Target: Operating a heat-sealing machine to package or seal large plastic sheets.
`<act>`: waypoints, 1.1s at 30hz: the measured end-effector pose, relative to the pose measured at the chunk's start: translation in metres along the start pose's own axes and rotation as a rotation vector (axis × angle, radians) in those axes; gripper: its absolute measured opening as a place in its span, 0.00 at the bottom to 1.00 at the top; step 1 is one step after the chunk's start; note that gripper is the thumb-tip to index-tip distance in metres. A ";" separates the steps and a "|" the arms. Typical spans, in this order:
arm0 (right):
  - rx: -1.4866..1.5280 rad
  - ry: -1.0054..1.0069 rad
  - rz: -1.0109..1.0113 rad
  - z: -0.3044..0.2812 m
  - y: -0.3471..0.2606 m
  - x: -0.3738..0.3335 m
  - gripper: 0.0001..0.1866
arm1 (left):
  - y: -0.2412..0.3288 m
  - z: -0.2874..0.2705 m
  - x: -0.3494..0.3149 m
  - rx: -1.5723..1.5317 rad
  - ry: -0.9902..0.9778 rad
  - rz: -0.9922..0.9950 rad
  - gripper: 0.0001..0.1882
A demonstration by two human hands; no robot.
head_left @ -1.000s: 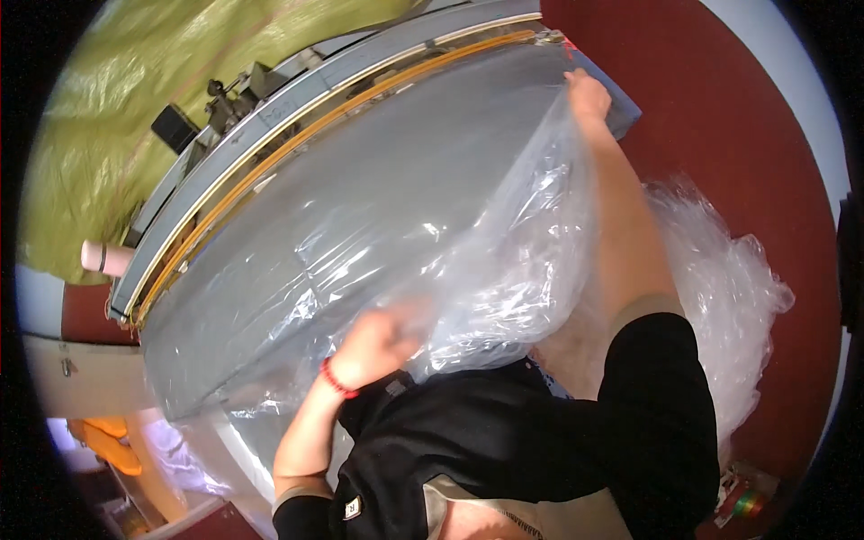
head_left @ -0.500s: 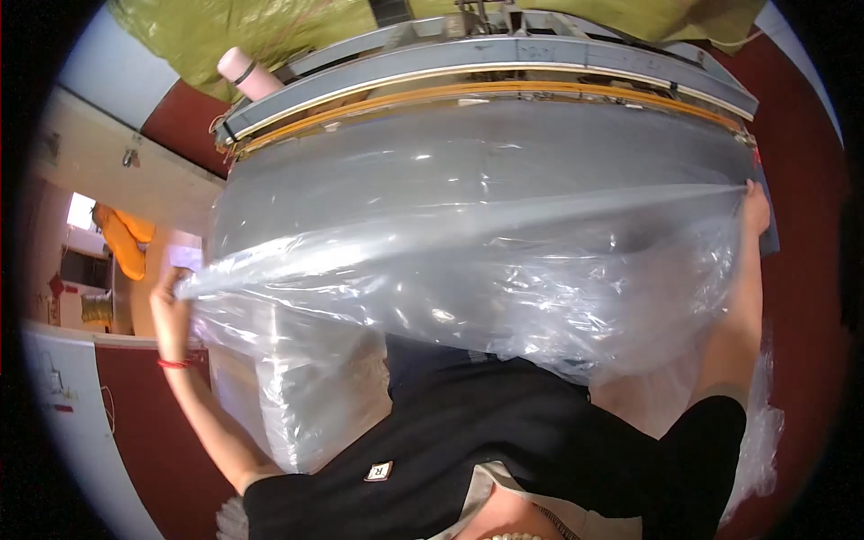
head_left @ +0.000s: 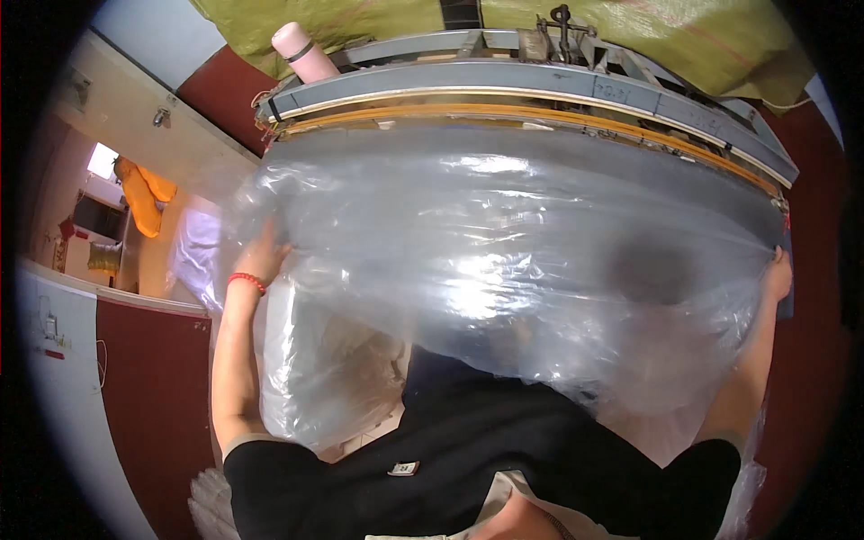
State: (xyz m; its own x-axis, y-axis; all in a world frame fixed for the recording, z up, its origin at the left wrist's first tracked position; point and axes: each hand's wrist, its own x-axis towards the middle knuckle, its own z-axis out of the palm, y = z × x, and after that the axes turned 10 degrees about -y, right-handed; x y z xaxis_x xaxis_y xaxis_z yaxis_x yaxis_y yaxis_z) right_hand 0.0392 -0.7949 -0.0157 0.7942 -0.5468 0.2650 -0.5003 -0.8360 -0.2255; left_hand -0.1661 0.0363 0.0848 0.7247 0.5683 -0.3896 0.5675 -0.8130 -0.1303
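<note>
A wide sheet of clear plastic film [head_left: 504, 234] lies across the grey bench in front of me, its near part draped toward my body. My right hand [head_left: 779, 274] is closed on the film's right edge, close to the bench's right side. At the left end of the film, my left hand [head_left: 262, 256] lies against the plastic with its fingers stretched forward and the thumb apart. Its fingertips are slightly blurred. Wrinkles and bright reflections run over the sheet between both hands.
A grey metal frame [head_left: 432, 79] with an orange strip [head_left: 504, 110] borders the bench's far side. A pink bottle [head_left: 303, 52] leans there. Yellow-green sheeting [head_left: 648, 40] hangs behind. More bundled clear plastic [head_left: 315, 387] sits near my left side. An open doorway is at left.
My left hand has moved forward and right, its grip giving way to stretched fingers. My right hand has come lower in view, still holding the edge. The film now lies flatter over the bench.
</note>
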 end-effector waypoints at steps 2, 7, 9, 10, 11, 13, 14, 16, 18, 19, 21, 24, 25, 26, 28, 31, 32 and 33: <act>-0.026 -0.005 0.002 0.006 0.009 0.007 0.21 | -0.053 0.021 0.025 0.043 -0.030 -0.035 0.28; -0.019 -0.018 0.008 0.003 0.006 0.005 0.22 | -0.030 0.040 0.039 -0.075 0.404 0.529 0.25; -0.029 0.010 0.003 0.005 0.013 0.009 0.22 | 0.030 0.035 0.035 -0.158 0.415 0.772 0.24; -0.043 -0.005 -0.006 0.009 0.019 0.015 0.22 | 0.053 0.035 0.036 -0.174 0.419 0.920 0.24; -0.056 -0.022 -0.016 0.014 0.024 0.020 0.22 | 0.075 0.036 0.037 -0.182 0.419 0.969 0.24; -0.006 0.022 -0.024 0.021 0.031 0.025 0.22 | 0.101 0.037 0.046 -0.193 0.424 1.021 0.23; 0.042 0.066 -0.028 0.023 0.038 0.028 0.22 | 0.108 0.039 0.054 -0.179 0.472 0.988 0.22; 0.236 0.013 -0.066 0.028 0.089 0.055 0.22 | 0.128 0.032 0.061 -0.170 0.521 0.982 0.21; 0.430 -0.053 -0.112 0.022 0.110 0.057 0.22 | 0.139 0.019 0.055 -0.343 0.381 0.811 0.19; 0.722 -0.121 -0.031 0.010 0.107 0.054 0.21 | 0.140 0.021 0.063 -0.351 0.529 0.809 0.17; 1.298 -0.212 -0.014 -0.021 0.088 0.032 0.18 | 0.139 0.029 0.084 -0.425 0.613 0.758 0.16; 1.479 -0.203 0.018 -0.053 0.105 0.030 0.18 | 0.145 0.034 0.102 -0.515 0.738 0.727 0.12; 1.475 -0.210 0.041 -0.059 0.109 0.030 0.18 | 0.143 0.033 0.105 -0.454 0.695 0.736 0.11; 1.472 -0.203 0.043 -0.061 0.110 0.030 0.18 | 0.141 0.033 0.107 -0.391 0.653 0.742 0.10; 1.386 -0.253 -0.030 -0.071 0.102 0.027 0.18 | 0.145 0.029 0.105 -0.392 0.640 0.758 0.07; 1.525 -0.310 0.143 -0.055 0.113 0.066 0.17 | 0.147 0.021 0.112 -0.566 0.775 0.729 0.06; 1.618 -0.282 0.233 -0.057 0.082 0.067 0.17 | 0.148 0.018 0.116 -0.751 0.773 0.629 0.07; 1.473 -0.217 0.115 -0.048 0.089 0.088 0.16 | 0.139 0.019 0.136 -1.040 0.743 0.641 0.07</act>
State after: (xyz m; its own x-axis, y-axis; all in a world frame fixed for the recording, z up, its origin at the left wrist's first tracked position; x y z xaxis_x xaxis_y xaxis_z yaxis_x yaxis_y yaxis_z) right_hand 0.0479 -0.9192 0.0330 0.8761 -0.4771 0.0692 0.1211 0.0789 -0.9895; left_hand 0.0045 -0.0020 -0.0034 0.8095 0.3420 0.4772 -0.1425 -0.6741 0.7248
